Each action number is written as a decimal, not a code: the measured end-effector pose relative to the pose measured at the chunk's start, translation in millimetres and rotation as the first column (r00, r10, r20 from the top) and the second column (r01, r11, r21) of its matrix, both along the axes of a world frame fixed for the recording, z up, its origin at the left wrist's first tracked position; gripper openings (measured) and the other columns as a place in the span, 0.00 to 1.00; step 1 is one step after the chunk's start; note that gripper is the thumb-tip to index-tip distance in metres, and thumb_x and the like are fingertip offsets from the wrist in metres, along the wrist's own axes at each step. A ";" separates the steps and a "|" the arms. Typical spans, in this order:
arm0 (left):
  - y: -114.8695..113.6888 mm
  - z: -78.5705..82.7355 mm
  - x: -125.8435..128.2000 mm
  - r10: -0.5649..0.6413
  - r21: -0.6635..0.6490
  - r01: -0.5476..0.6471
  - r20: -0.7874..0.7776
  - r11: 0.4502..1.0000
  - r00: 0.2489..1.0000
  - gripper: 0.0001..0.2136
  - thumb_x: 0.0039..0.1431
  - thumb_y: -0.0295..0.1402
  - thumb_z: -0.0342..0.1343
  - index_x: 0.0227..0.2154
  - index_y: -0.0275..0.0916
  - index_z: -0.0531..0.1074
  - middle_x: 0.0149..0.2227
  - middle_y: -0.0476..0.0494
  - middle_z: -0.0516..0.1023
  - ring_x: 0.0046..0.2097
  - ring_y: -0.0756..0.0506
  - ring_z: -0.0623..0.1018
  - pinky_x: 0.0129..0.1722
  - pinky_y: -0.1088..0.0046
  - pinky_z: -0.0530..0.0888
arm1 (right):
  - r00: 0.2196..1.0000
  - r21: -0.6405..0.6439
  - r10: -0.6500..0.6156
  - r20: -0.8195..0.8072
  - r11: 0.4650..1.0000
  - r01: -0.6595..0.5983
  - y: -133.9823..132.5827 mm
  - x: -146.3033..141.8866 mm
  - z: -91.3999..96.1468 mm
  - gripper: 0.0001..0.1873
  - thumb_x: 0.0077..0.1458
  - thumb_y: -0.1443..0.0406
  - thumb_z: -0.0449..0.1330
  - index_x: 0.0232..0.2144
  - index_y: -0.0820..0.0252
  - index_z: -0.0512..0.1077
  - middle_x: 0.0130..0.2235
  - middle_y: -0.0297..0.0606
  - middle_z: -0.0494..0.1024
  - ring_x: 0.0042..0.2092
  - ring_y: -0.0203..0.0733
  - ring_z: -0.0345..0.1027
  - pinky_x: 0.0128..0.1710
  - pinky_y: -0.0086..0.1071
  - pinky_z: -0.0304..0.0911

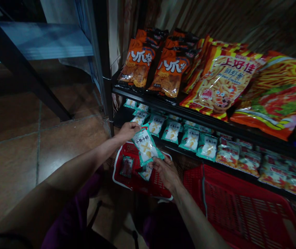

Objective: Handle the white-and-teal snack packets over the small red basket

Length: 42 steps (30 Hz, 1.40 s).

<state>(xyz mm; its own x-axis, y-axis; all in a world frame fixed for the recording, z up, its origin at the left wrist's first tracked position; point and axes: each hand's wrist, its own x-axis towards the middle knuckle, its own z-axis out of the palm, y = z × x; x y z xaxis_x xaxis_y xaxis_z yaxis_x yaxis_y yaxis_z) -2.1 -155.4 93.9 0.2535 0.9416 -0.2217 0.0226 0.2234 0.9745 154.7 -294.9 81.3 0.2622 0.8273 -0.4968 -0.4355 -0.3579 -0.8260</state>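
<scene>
Between my two hands is a green-and-white snack bag [145,145], tilted, its front facing up at me. My left hand [129,131] pinches its upper left corner, close to the lower shelf's edge. The lower right corner sits in the fingers of my right hand [165,170]. Below the bag stands a small red basket [121,155] with a white handle. Inside it lie a dark-looking snack packet [127,166] and another green-and-white bag [146,172], partly covered by the held one and my right hand.
Similar green bags [171,130] line the lower shelf, beside red-and-white packets [228,152]. Orange chip bags [138,64] and large prawn cracker bags [223,79] fill the upper shelf. A bigger red basket [241,200] stands at right. A dark shelf post [103,69] rises at left above tiled floor [10,159].
</scene>
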 end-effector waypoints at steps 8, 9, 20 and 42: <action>1.7 7.9 -3.7 -0.026 -0.125 0.034 0.066 0.992 0.997 0.05 0.47 0.32 0.63 0.22 0.36 0.75 0.22 0.48 0.75 0.25 0.52 0.71 0.28 0.77 0.68 | 0.993 -0.021 -0.017 -0.113 1.000 0.014 1.5 3.9 -4.5 0.14 0.28 0.66 0.73 0.19 0.60 0.73 0.21 0.30 0.76 0.22 0.34 0.69 0.26 0.29 0.69; 1.7 7.9 -4.4 -0.037 -0.147 0.050 0.094 0.988 0.995 0.06 0.46 0.33 0.63 0.22 0.35 0.76 0.22 0.48 0.76 0.26 0.51 0.72 0.29 0.76 0.69 | 0.991 -0.034 -0.020 -0.130 0.999 0.016 1.7 3.9 -4.2 0.13 0.28 0.66 0.73 0.19 0.60 0.72 0.21 0.30 0.76 0.23 0.34 0.70 0.26 0.29 0.69; -9.2 -1.5 1.1 -0.033 -0.373 0.141 0.282 0.917 0.959 0.16 0.47 0.39 0.65 0.37 0.35 0.73 0.35 0.38 0.79 0.33 0.46 0.77 0.41 0.63 0.73 | 0.955 -0.062 -0.123 -0.271 0.992 0.110 6.9 8.8 -8.6 0.13 0.31 0.70 0.72 0.19 0.58 0.71 0.22 0.29 0.76 0.28 0.33 0.71 0.34 0.29 0.71; -39.0 2.3 11.2 0.027 -0.406 0.078 0.247 0.911 0.969 0.24 0.41 0.43 0.68 0.41 0.40 0.70 0.43 0.39 0.77 0.40 0.43 0.77 0.43 0.62 0.72 | 0.952 -0.027 -0.065 -0.299 0.998 0.060 8.3 -8.2 -6.9 0.12 0.35 0.70 0.72 0.25 0.58 0.74 0.27 0.31 0.79 0.30 0.33 0.73 0.36 0.28 0.72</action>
